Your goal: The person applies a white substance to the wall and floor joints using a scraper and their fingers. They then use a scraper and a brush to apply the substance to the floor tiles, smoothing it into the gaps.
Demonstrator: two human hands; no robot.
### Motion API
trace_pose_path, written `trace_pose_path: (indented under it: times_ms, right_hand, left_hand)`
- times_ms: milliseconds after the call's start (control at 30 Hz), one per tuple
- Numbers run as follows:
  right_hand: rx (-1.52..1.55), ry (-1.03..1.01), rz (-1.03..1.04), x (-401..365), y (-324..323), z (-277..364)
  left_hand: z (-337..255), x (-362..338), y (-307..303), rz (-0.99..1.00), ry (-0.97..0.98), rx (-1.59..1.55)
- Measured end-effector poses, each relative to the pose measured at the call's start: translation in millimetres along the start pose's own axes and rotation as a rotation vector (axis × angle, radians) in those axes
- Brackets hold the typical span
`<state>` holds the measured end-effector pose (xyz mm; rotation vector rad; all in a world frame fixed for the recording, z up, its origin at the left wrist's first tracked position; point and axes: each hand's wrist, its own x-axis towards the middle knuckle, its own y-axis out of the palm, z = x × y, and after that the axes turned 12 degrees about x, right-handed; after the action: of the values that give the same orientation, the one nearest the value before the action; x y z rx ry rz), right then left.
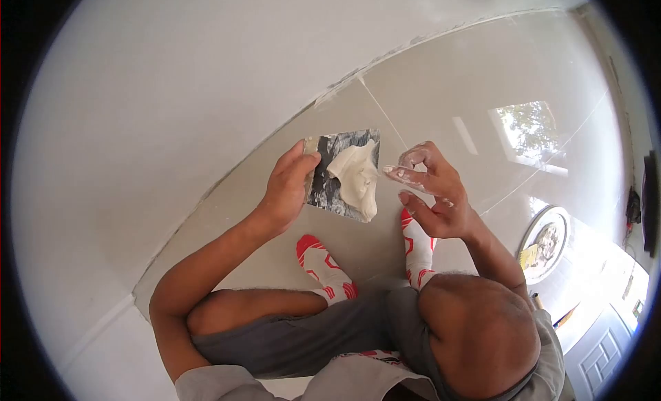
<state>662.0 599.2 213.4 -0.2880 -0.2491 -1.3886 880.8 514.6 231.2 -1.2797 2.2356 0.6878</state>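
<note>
My left hand (288, 186) grips a flat, smeared putty knife (323, 184) by its left edge, thumb on top and the fingers mostly hidden beneath. A thick mound of off-white putty (358, 177) lies on the dark face of the blade, hanging over its lower right corner. Just right of the mound is my right hand (434, 191), its fingers curled and apart from the thumb. White putty coats its fingertips and knuckles, and nothing sits between them.
A pale wall (158, 111) rises on the left, meeting the glossy tiled floor (441, 91) along a rough joint. My socked feet (327, 266) are below the hands. At the right lies a round ornate panel (547, 242); beyond it is a panelled white door (606, 353).
</note>
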Motion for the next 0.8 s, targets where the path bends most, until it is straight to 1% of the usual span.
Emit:
trace_pose_path:
  times_ms: [33,233,433,567,633,667,733,800]
  right_hand:
    - [-0.026,-0.005,0.035,1,0,1]
    - [-0.078,-0.095,0.047,3,1,1]
    - [-0.193,-0.075,0.129,10,-1,10]
    - [-0.217,-0.089,0.155,8,-4,7]
    - [-0.125,-0.06,0.114,6,-5,7]
    - [-0.125,-0.061,0.115,5,-5,7]
    - [0.105,0.085,0.045,2,-6,6]
    - [0.132,0.113,0.043,2,-9,4]
  left_hand:
    - [0,-1,0,0.013,0.014,0.001]
    - [3,0,3,0.02,0.017,0.023]
    - [3,0,7,0.021,0.018,0.074]
    - [7,2,4,0.02,0.024,0.125]
    - [7,1,5,0.015,0.024,0.122]
    - [6,1,6,0.013,0.024,0.12]
    - [4,-1,7,-0.008,0.02,0.107]
    - [4,-1,7,-0.028,0.015,0.093]
